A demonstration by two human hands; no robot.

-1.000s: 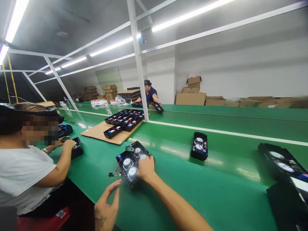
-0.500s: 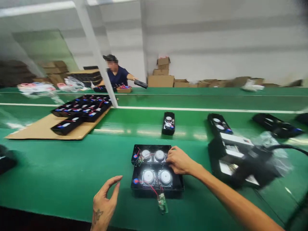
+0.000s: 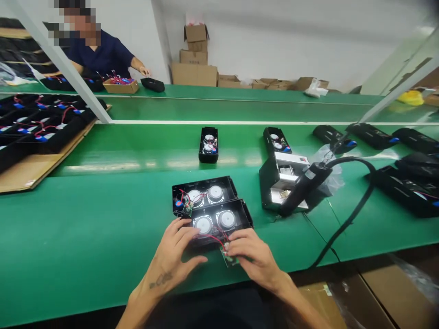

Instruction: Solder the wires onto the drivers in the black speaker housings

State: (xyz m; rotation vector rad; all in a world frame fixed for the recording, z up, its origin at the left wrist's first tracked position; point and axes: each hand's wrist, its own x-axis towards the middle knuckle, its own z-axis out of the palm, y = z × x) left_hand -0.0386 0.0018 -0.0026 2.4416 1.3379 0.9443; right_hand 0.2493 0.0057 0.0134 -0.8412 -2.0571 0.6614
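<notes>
Two black speaker housings lie side by side before me, each with two round white-backed speakers. My left hand point(image 3: 174, 251) rests over the left end of the near housing point(image 3: 214, 217), thumb stretched away from the fingers, gripping nothing. At that housing's front edge, my right hand point(image 3: 255, 256) pinches a small green circuit board point(image 3: 227, 257) with red wires running back into the housing. The far housing point(image 3: 228, 185) touches the near one and has its own board point(image 3: 188, 208) lying at its left side. Part of the near housing is hidden by my hands.
Right of the housings stands a feeder-like machine point(image 3: 291, 160) with a black corded tool point(image 3: 305, 189) against it. More housings, such as one black housing point(image 3: 208, 153), sit behind. At left, cardboard point(image 3: 37, 171) bears several housings. Across the bench a co-worker point(image 3: 109, 52) touches a black case.
My right hand has moved from the far housing's right end down to the near circuit board. My left hand has come onto the near housing. Both housings are now turned slightly, and the view has shifted.
</notes>
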